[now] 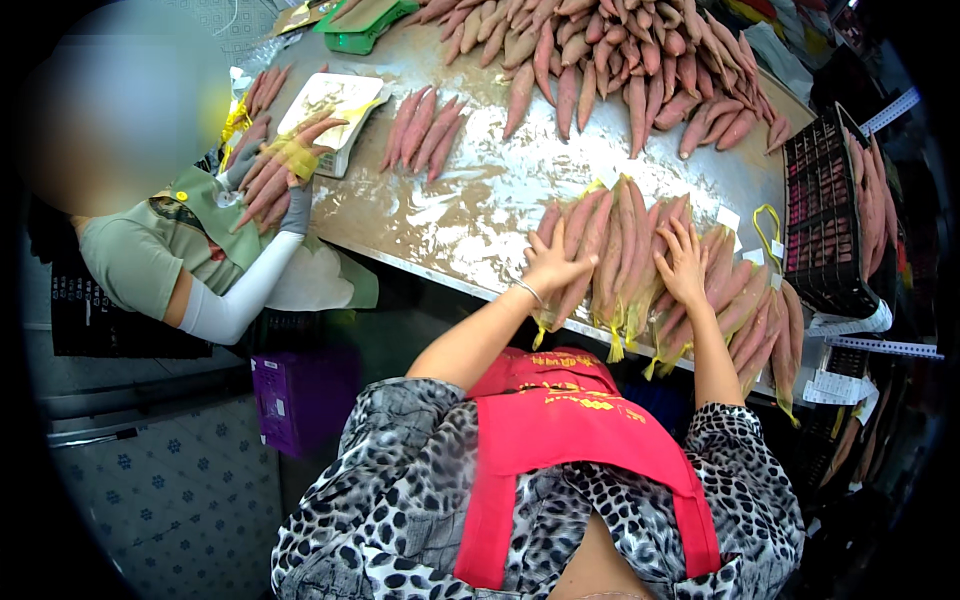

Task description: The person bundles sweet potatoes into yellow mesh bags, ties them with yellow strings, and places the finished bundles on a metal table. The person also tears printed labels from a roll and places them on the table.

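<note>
Several yellow mesh bags of long red-skinned sweet potatoes (622,255) lie side by side along the near edge of the metal table. My left hand (557,268) rests on the leftmost bag, thumb stretched to the right and fingers apart. On a bag further right lies my right hand (684,262), its fingers spread over the sweet potatoes. Neither hand is closed around anything. The knotted yellow bag ends (616,347) hang toward me at the table edge. More bagged sweet potatoes (765,335) lie to the right of my right forearm.
A large heap of loose sweet potatoes (640,50) covers the table's far side. Black crate (825,215) stands at the right. At left, a co-worker's gloved hands (295,205) hold sweet potatoes with yellow mesh beside a white scale (335,105). A small sweet potato group (424,130) lies nearby.
</note>
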Available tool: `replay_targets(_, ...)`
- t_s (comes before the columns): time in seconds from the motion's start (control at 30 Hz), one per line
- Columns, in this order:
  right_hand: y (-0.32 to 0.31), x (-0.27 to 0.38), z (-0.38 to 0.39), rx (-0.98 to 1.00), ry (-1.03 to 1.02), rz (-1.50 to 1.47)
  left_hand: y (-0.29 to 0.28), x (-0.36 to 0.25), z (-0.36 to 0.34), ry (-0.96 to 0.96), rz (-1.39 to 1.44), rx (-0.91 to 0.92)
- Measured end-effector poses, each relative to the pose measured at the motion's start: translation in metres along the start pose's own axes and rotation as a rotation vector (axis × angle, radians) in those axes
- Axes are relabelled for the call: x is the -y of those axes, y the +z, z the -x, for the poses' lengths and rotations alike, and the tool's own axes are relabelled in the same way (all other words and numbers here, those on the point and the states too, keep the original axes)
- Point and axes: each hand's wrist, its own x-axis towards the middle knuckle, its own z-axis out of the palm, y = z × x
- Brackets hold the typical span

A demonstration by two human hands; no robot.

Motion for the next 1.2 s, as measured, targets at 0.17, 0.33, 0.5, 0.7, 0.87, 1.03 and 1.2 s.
replay_targets(0.17,-0.005,0.012,0.003,-0.072,0.002,-0.135,-0.041,0.061,0.004,0.205,0.294,-0.114)
replay_targets(0.33,-0.01,0.063,0.015,-0.229,-0.1,-0.314,-0.074,0.089,0.081,0.108,0.382,-0.217)
replay_targets(0.5,-0.004,0.133,0.027,-0.21,-0.207,-0.495,-0.108,0.116,0.131,0.092,0.586,-0.29)
replay_targets(0.7,0.018,0.223,0.046,-0.068,-0.206,-0.726,-0.165,0.153,0.162,0.083,0.583,-0.37)
replay_targets(0.87,0.048,0.288,0.041,0.04,-0.29,-0.79,-0.244,0.156,0.183,0.177,0.526,-0.502)
replay_targets(1.03,0.077,0.363,0.019,0.308,-0.244,-0.991,-0.39,0.123,0.185,0.537,0.285,-0.768)
replay_targets(1.2,0.102,0.425,0.016,0.526,-0.197,-1.156,-0.526,0.09,0.175,0.633,0.068,-0.906)
